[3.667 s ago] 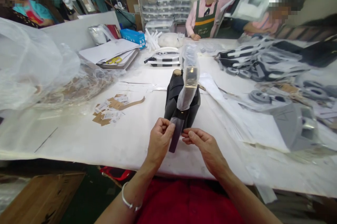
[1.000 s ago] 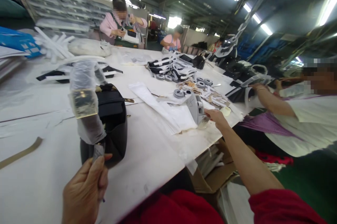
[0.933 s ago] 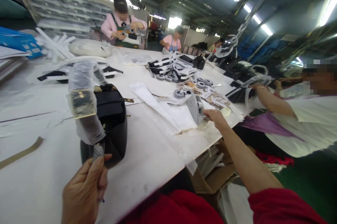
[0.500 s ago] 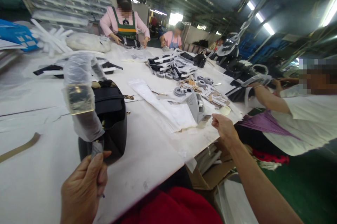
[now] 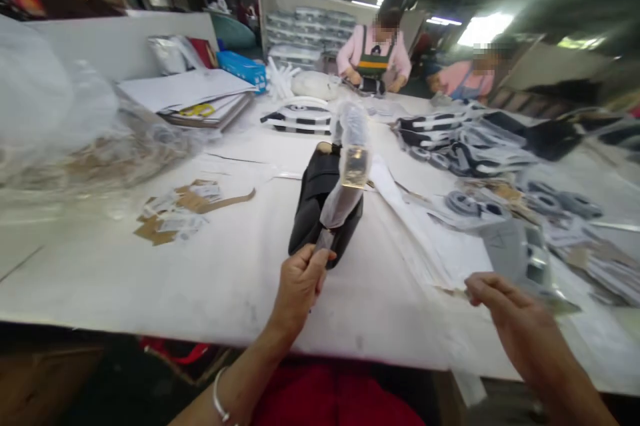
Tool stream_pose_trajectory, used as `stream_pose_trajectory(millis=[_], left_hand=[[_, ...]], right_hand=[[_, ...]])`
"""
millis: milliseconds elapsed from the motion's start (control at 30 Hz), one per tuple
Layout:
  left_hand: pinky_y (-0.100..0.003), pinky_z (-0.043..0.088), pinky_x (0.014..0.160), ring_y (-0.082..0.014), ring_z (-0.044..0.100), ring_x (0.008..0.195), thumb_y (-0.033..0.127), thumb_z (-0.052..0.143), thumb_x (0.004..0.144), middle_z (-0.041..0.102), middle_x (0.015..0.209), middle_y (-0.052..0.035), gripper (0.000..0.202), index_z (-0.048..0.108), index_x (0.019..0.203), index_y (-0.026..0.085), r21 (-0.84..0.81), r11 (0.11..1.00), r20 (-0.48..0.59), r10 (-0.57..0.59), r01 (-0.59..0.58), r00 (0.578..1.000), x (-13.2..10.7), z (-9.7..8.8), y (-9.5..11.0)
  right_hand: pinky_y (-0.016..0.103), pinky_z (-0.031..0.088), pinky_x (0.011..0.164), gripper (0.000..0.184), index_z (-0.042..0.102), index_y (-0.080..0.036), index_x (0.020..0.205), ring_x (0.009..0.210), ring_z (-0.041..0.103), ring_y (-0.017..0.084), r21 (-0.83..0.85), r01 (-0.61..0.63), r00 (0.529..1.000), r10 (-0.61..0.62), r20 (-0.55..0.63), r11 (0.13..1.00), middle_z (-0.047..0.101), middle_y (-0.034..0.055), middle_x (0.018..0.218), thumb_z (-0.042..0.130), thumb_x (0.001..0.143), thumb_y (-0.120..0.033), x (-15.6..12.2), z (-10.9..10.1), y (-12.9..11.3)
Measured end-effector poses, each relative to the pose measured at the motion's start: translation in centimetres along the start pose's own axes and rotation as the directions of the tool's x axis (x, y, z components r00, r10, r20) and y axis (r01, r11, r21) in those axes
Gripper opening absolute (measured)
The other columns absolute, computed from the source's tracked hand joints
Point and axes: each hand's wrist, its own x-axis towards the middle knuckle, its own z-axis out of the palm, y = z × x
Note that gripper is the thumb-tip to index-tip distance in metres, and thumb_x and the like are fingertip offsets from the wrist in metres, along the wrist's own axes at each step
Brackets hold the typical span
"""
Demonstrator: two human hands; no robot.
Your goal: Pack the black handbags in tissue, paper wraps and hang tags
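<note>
A black handbag (image 5: 313,203) rests on the white table in front of me. Its raised handle (image 5: 343,206) is wrapped in translucent white film and carries a gold-coloured buckle (image 5: 355,167). My left hand (image 5: 300,283) is closed at the handle's near end, thumb and fingers pinching the wrapped strap. My right hand (image 5: 500,299) hovers over the table at the right, its fingertips pinched together; blur hides whatever is between them. Just beyond it stands a grey tape dispenser (image 5: 515,249), and white sheets (image 5: 450,239) lie to its left.
Cardboard scraps (image 5: 183,209) lie at left, with clear plastic bags (image 5: 60,99) and stacked boards (image 5: 190,96) behind. Grey rolls (image 5: 465,203) and black-and-white bag parts (image 5: 465,136) crowd the right. Across the table, a co-worker in an apron (image 5: 375,56) handles a dark piece.
My view has swung left, bringing the cardboard scraps and plastic bags into sight. My right hand has moved from beside the tape dispenser to its near left. My left hand keeps hold of the handle.
</note>
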Motion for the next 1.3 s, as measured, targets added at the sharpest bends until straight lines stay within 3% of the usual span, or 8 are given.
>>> stream_pose_trajectory(millis=[133, 300, 400, 600, 700, 833, 1067, 1300], left_hand=[[-0.018, 0.019, 0.034, -0.0049, 0.028, 0.034, 0.059, 0.057, 0.084, 0.038, 0.045, 0.0092, 0.045, 0.064, 0.087, 0.014, 0.002, 1.000, -0.011, 0.019, -0.019, 1.000, -0.5, 0.1, 0.4], [-0.019, 0.021, 0.036, -0.0052, 0.030, 0.036, 0.058, 0.057, 0.085, 0.039, 0.045, 0.0082, 0.043, 0.054, 0.070, 0.018, 0.030, 0.998, -0.006, 0.061, -0.061, 0.998, -0.8, -0.2, 0.9], [-0.019, 0.022, 0.038, -0.0053, 0.030, 0.038, 0.057, 0.056, 0.087, 0.040, 0.046, 0.0076, 0.045, 0.046, 0.064, 0.019, 0.054, 0.995, 0.008, 0.084, -0.085, 0.996, -0.6, -0.6, 0.7], [-0.019, 0.027, 0.042, -0.0060, 0.034, 0.044, 0.050, 0.055, 0.090, 0.041, 0.050, 0.0068, 0.038, 0.056, 0.071, 0.017, 0.109, 0.983, 0.034, 0.148, -0.151, 0.988, -0.4, -1.2, 0.4], [-0.019, 0.024, 0.039, -0.0055, 0.032, 0.040, 0.052, 0.056, 0.088, 0.040, 0.048, 0.0074, 0.038, 0.061, 0.079, 0.016, 0.031, 0.996, 0.074, 0.081, -0.084, 0.994, -0.3, -1.4, 0.5], [-0.018, 0.015, 0.031, -0.0033, 0.022, 0.029, 0.055, 0.059, 0.085, 0.038, 0.044, 0.0102, 0.040, 0.062, 0.086, 0.015, -0.239, 0.959, 0.230, -0.099, 0.155, 0.968, -0.4, -1.7, 1.1], [-0.015, 0.015, 0.028, -0.0013, 0.018, 0.028, 0.050, 0.069, 0.079, 0.036, 0.044, 0.0114, 0.037, 0.061, 0.083, 0.014, -0.424, 0.837, 0.338, -0.209, 0.346, 0.918, -1.3, -1.3, 1.6], [-0.015, 0.016, 0.028, -0.0017, 0.021, 0.027, 0.051, 0.063, 0.083, 0.039, 0.044, 0.0105, 0.037, 0.060, 0.084, 0.015, -0.362, 0.907, 0.157, -0.167, 0.215, 0.973, -1.8, -0.3, 1.2]], right_hand=[[0.029, 0.045, 0.058, 0.027, 0.065, -0.024, 0.067, 0.063, 0.055, 0.019, 0.171, 0.088, 0.917, -0.147, 0.371, 0.981, 0.061, 0.0022, 0.065, 0.068, 0.074, -0.050, -1.6, 5.3, -10.1], [0.026, 0.043, 0.062, 0.023, 0.063, -0.021, 0.065, 0.063, 0.053, 0.016, 0.220, 0.222, 0.848, -0.300, 0.437, 0.950, 0.059, -0.0008, 0.063, 0.067, 0.078, -0.040, -2.5, 10.8, -16.7], [0.026, 0.042, 0.061, 0.021, 0.064, -0.021, 0.065, 0.064, 0.054, 0.016, 0.158, 0.207, 0.856, -0.257, 0.450, 0.966, 0.062, -0.0006, 0.064, 0.067, 0.077, -0.038, -2.1, 12.8, -16.9], [0.027, 0.041, 0.059, 0.030, 0.061, -0.020, 0.059, 0.060, 0.053, 0.015, 0.182, 0.020, 0.883, -0.102, 0.459, 0.983, 0.062, -0.0001, 0.060, 0.073, 0.071, -0.045, -1.1, 14.3, -16.0], [0.029, 0.045, 0.067, 0.031, 0.064, -0.018, 0.065, 0.066, 0.058, 0.017, 0.293, -0.085, 0.815, -0.103, 0.570, 0.952, 0.066, 0.0019, 0.067, 0.074, 0.071, -0.046, -0.5, 13.9, -15.3], [0.031, 0.047, 0.078, 0.027, 0.069, -0.016, 0.080, 0.079, 0.060, 0.018, 0.325, -0.121, 0.703, -0.150, 0.695, 0.938, 0.070, 0.0039, 0.082, 0.075, 0.074, -0.042, 0.3, 13.1, -14.1], [0.026, 0.042, 0.063, 0.021, 0.060, -0.019, 0.067, 0.063, 0.052, 0.013, 0.323, 0.043, 0.898, -0.178, 0.402, 0.945, 0.061, -0.0024, 0.063, 0.074, 0.072, -0.035, -1.7, 14.9, -14.3], [0.026, 0.040, 0.059, 0.023, 0.068, -0.019, 0.066, 0.061, 0.053, 0.015, 0.138, 0.110, 0.902, -0.158, 0.403, 0.984, 0.064, 0.0006, 0.065, 0.071, 0.076, -0.040, -2.2, 14.5, -14.1]])
